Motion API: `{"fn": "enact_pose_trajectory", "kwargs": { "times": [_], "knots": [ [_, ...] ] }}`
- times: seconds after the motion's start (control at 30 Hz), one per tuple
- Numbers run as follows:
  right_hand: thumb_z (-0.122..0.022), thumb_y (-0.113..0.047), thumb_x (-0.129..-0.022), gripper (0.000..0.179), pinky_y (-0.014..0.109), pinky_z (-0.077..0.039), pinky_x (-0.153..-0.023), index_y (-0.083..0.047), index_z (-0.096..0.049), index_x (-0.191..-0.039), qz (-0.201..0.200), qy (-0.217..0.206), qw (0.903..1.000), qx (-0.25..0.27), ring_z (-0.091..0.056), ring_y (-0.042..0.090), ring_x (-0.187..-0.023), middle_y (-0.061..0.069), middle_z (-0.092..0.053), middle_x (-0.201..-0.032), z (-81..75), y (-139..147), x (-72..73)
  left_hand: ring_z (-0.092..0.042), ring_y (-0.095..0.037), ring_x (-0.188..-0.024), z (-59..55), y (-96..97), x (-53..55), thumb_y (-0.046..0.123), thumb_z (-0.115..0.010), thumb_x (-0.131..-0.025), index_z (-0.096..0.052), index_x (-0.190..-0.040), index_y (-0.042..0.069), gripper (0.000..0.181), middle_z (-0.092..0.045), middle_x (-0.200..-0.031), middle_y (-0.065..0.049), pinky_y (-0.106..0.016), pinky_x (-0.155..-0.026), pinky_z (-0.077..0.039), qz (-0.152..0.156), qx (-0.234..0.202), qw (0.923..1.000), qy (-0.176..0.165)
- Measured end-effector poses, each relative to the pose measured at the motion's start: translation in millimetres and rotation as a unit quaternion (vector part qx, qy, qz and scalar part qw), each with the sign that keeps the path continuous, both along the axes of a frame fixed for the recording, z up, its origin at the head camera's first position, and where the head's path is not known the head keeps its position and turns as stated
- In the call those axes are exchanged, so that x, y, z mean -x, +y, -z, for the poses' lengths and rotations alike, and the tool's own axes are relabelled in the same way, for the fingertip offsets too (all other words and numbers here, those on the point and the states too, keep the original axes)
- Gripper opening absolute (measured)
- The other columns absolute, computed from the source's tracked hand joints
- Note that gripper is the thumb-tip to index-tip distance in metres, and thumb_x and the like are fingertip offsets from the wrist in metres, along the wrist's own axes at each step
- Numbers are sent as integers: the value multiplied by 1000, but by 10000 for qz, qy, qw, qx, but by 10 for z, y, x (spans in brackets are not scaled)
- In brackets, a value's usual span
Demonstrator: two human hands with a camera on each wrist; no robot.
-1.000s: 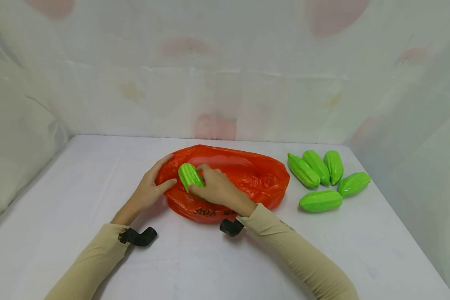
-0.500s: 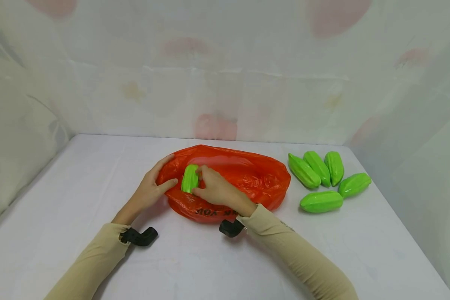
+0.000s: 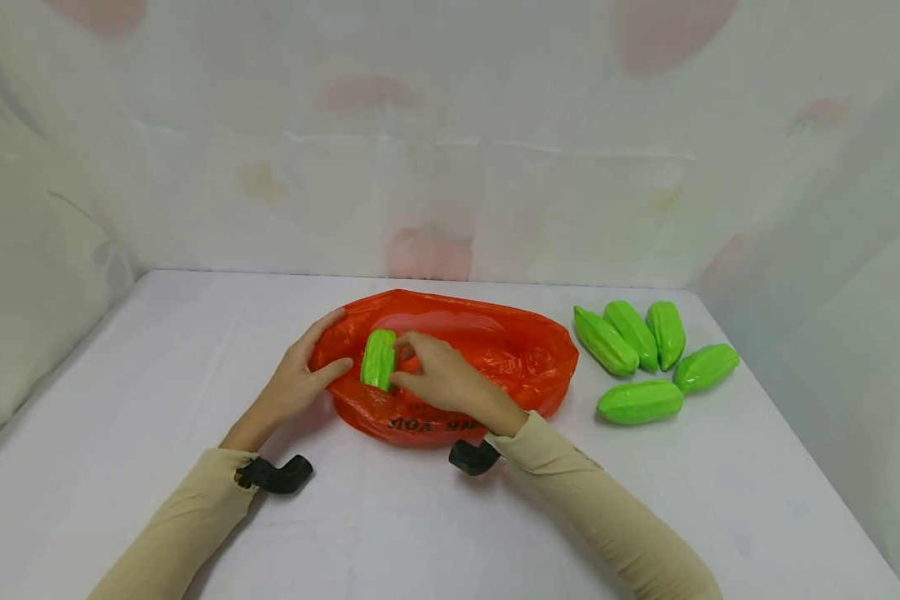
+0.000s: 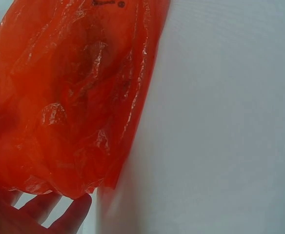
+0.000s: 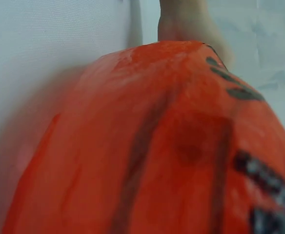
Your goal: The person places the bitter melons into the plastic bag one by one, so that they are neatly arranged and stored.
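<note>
A red plastic bag (image 3: 525,367) with dark lettering lies with its mouth spread. My left hand (image 3: 294,379) rests at its left end, thumb and fingers wide apart against the rim; in the left wrist view, the left fingers (image 4: 74,214) touch the bag's edge. A bright green star fruit (image 3: 378,360) leans inside the bag, near its left wall. My right hand (image 3: 442,375) is over the mouth, just right of that fruit, with thumb and forefinger apart beside it. The bag's front wall hides the right hand in the right wrist view.
Several more green star fruits (image 3: 640,402) lie on the white-covered table (image 3: 390,533) to the right of the bag. A pale patterned cloth (image 3: 540,200) hangs behind the table. A black camera mount (image 3: 273,475) sits at the left wrist.
The star fruit has turned from slanting to nearly upright inside the bag. My right hand has let go of it and shifted slightly right. My left hand stays at the bag's left end.
</note>
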State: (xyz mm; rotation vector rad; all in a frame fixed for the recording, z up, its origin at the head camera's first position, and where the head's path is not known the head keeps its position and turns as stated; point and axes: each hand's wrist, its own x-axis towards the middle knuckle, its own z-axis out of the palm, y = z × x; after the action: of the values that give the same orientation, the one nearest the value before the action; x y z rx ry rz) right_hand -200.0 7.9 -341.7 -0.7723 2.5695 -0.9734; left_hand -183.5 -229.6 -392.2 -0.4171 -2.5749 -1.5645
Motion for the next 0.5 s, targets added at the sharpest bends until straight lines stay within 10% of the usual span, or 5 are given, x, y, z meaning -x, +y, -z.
{"fn": "enact_pose_trajectory", "kwargs": {
  "times": [0.5],
  "knots": [
    [-66,-24,-95,44,45,-51,-101,-6,-55,-134,64,48,9991,408,-57,28,-124,11,-61,-134,-86,266,-79,-38,-37,-141,-24,8,-12,10,-60,-95,-29,-157,17,69,-35,-158,-15,-62,-114,-31,15,-95,9999,-48]
  ]
}}
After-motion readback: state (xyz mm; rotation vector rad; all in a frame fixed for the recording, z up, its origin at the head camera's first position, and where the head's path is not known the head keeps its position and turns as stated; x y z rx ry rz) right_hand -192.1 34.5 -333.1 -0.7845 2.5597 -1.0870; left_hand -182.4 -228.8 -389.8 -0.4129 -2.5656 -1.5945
